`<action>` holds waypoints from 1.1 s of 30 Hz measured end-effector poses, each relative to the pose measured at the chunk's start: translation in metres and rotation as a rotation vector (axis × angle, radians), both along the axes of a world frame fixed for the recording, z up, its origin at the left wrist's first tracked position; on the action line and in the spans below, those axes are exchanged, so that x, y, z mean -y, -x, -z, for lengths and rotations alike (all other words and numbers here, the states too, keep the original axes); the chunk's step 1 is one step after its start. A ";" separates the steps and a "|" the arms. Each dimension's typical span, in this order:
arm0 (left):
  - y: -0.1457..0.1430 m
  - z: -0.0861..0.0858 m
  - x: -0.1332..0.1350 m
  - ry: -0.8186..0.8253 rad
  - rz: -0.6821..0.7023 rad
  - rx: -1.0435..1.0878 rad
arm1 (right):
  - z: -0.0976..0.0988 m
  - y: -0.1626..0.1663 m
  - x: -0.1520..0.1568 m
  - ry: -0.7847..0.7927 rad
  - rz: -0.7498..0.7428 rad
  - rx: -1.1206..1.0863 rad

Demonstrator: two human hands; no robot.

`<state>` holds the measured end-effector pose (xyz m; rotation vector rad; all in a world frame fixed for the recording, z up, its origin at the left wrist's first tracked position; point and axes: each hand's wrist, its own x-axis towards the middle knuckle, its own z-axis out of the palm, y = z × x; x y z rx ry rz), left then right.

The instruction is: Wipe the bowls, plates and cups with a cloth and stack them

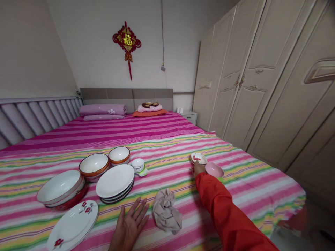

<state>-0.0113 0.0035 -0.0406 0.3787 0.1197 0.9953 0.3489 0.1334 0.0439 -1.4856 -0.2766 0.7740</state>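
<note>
My left hand [130, 223] lies palm up with its fingers spread, holding nothing, between the stacked plates and a crumpled grey cloth [166, 211]. My right hand [199, 168], in a red sleeve, reaches out to the right and grips the near rim of a small white bowl [199, 158] with a red pattern. Its fingers are partly hidden. Close beside it sits a small pink bowl [214, 169], with something green [221, 180] showing under it. White dark-rimmed plates [115, 181] are stacked left of the cloth.
On the left stand a large bowl [60, 186], two orange-banded bowls [94, 164] [119, 154], flower-patterned plates [74, 223] and small white dishes [138, 163]. Everything rests on a striped bedsheet [172, 153]. Folded bedding [103, 110] lies at the headboard; a wardrobe [251, 69] lines the right.
</note>
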 end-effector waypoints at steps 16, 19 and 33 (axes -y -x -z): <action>-0.005 -0.013 0.006 0.103 -0.138 -0.200 | -0.021 0.022 0.023 0.012 -0.117 -0.191; -0.010 -0.024 0.011 0.139 -0.175 -0.241 | -0.014 0.052 0.054 -0.022 -0.263 -0.149; -0.019 -0.047 0.037 0.128 -0.280 -0.294 | 0.064 0.156 0.162 -0.359 -0.603 1.343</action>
